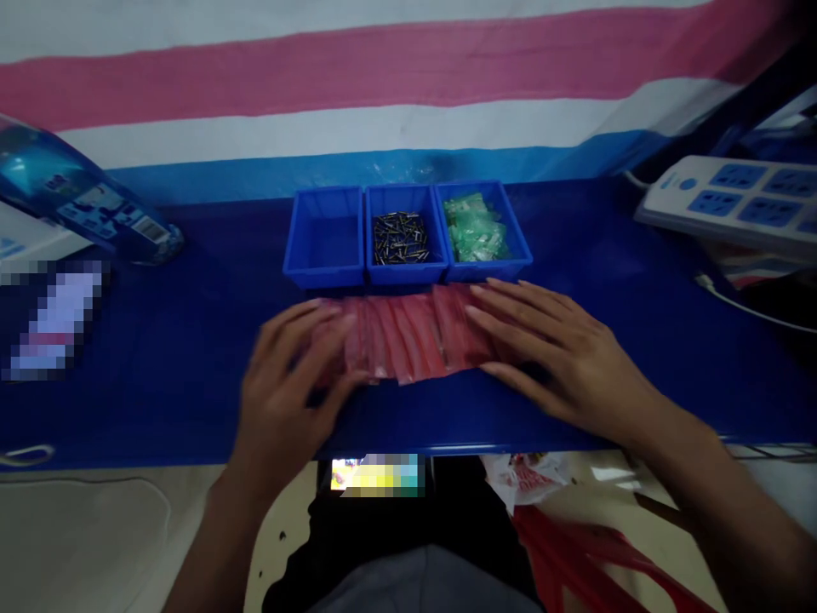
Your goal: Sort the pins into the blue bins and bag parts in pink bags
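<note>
A row of overlapping pink plastic bags (408,336) lies flat on the blue table, just in front of three small bins. My left hand (287,375) rests over the row's left end, fingers apart and touching the bags. Over the right end, my right hand (562,353) lies with its fingers stretched out on the plastic. Both hands cover the outer bags in part. Behind the bags, the left blue bin (327,230) shows a bare bottom. Small dark metal pieces (401,238) fill the middle bin, and green plastic bags (476,228) lie in the right one.
A blue bottle (95,196) leans at the left, near a blurred-out phone-like object (60,319). A white power strip (740,200) and a cable (753,306) are at the right. Striped sheeting (357,72) hangs behind. The table's front edge (447,449) runs above my lap.
</note>
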A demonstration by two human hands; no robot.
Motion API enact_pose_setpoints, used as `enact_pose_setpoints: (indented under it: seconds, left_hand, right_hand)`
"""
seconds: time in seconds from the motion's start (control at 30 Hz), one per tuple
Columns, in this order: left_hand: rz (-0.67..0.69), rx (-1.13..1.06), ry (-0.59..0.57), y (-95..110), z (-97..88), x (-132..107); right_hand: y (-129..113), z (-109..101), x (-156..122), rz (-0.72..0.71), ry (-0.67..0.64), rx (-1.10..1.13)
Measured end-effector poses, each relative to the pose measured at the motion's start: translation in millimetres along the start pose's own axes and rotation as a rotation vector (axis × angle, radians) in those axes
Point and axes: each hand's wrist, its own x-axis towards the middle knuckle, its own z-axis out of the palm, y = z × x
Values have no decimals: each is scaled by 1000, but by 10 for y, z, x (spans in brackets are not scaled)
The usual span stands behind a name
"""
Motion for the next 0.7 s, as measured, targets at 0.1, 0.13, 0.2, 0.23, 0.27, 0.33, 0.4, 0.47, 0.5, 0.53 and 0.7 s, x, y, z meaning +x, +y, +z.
enact_pose_setpoints:
  seconds: [0.1,0.13,0.2,0.23,0.27,0.33,0.4,0.47,0.5,0.53,0.7]
  left_hand:
    - [176,-10,-188,74,192,73]
    - [187,8,-217,76,250,88]
    - [168,18,-239,55,319,99]
    - [150,9,-240,39,328,97]
    - [135,-3,-240,24,324,91]
    - [126,-12,-255,9,298,76]
    - [126,1,-267,20,282,60]
    - [116,28,-253,46,294,47]
    - [107,40,-239,61,308,43]
    - [99,47,-225,76,324,40]
    - [79,42,-221,127,345,31]
  right_hand:
    - [124,144,-174,5,-111,-32]
    - [114,198,-185,8,-116,-30]
    - [44,269,-147,26,-107,-33]
    - [-2,282,-106,34,-98,-39]
    - [-48,284,-55,37,-87,-43]
    - [-129,275,54,15,-64,-44]
    - [-186,280,151,-34,-50,-48]
    - [-218,306,214,-71,-55,-68]
    - [-225,321,229,-80,-58,-83]
    - [-226,333,235,-84,-60,-98]
    - [-187,328,198,-97,-72,-137]
